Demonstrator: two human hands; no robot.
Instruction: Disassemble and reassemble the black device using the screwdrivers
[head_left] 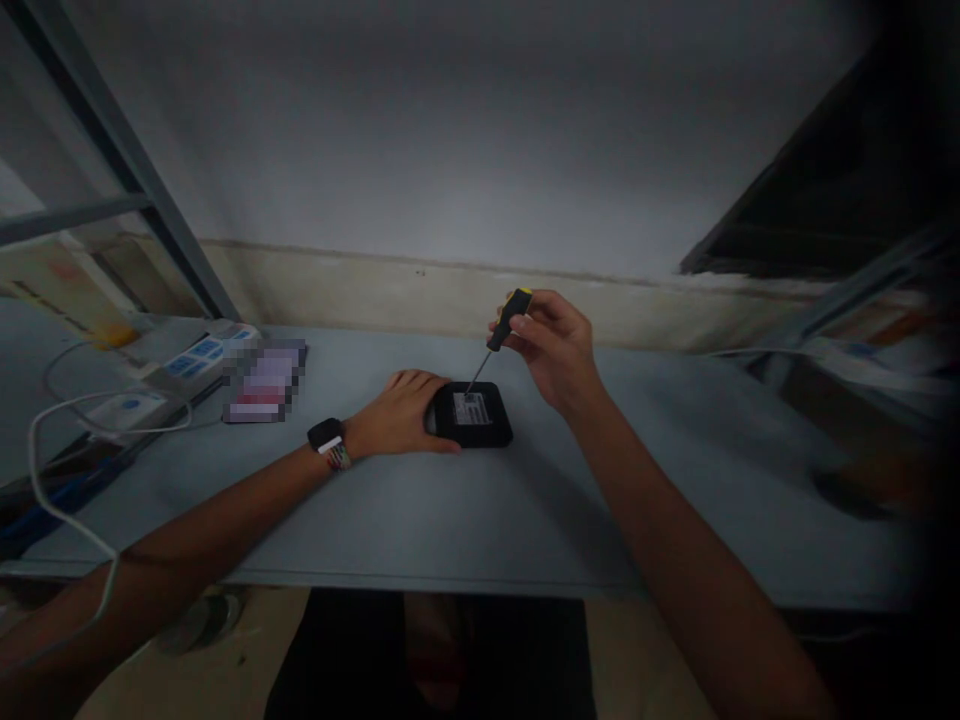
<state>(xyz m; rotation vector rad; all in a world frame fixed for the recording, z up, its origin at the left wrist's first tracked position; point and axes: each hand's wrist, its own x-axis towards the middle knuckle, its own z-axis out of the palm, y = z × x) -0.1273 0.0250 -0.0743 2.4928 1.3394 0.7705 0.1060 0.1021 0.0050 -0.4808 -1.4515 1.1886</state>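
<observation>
A small black box-shaped device (498,428) with rounded corners and a printed label lies flat on the grey-blue table. My left hand (401,412) grips its left side, fingers along the far edge and thumb along the near edge. Above and to the right, my right hand (553,345) is closed around a screwdriver (510,318) with a black and yellow handle. The screwdriver tilts, its thin shaft running down and left to the label area. Whether the tip sits in a screw is too small to tell.
A phone (266,382) with a blurred screen lies on the table (360,530) to the left, beside a power strip (199,360). A white cable (45,480) loops across the left side near my forearm. Metal frame posts (176,235) stand at the left; blurred items lie at the far right.
</observation>
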